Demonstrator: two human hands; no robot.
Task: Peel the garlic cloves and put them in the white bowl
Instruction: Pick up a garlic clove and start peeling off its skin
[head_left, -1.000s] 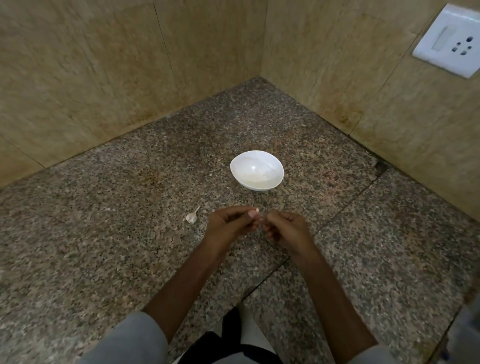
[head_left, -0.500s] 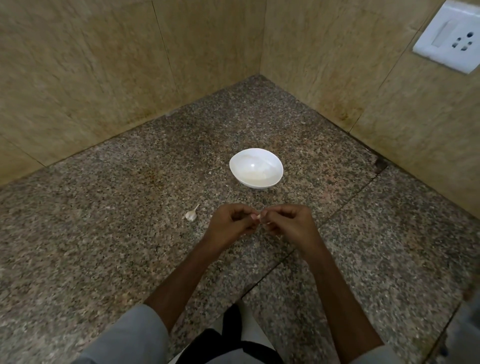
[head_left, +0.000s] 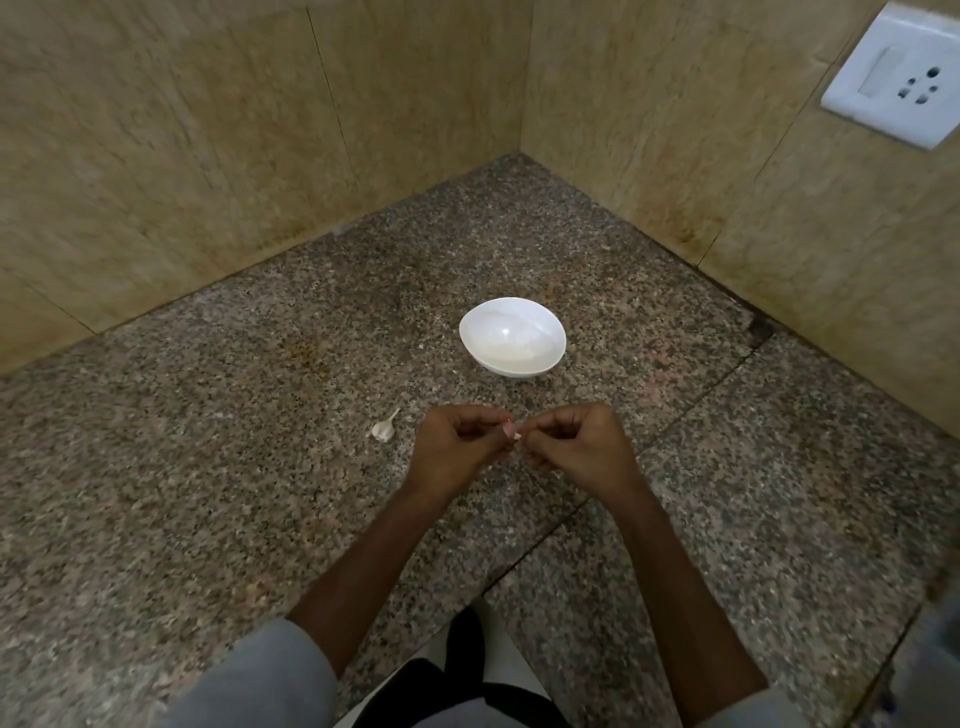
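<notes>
**A:** What are the hands doing?

**B:** The left hand (head_left: 457, 447) and the right hand (head_left: 582, 447) are meeting fingertip to fingertip over the middle of the surface (head_left: 208, 467), both with fingers curled in. They are pinching a small garlic clove (head_left: 516, 436) between them. The fingers are hiding most of it, so only a pale sliver is showing.

**A:** Is it peeled?

**B:** I cannot tell; too little of it is showing.

**A:** And the white bowl?

**B:** The white bowl (head_left: 511, 336) is sitting upright on the surface just beyond the hands, toward the far corner where the tiled walls (head_left: 208, 156) are meeting. Nothing is touching it. Its inside is reading as white on white, so I cannot tell whether anything is lying in it.

**A:** Any other garlic?

**B:** A loose clove (head_left: 383, 429) with a thin papery tail is lying on the surface just left of the left hand, not touching it.

**A:** Anything else?

**B:** A white wall socket (head_left: 896, 78) is sitting high on the right wall. Grey sleeves (head_left: 260, 675) are showing at the near edge. A seam (head_left: 691, 410) in the stone is running diagonally under the right forearm.
</notes>
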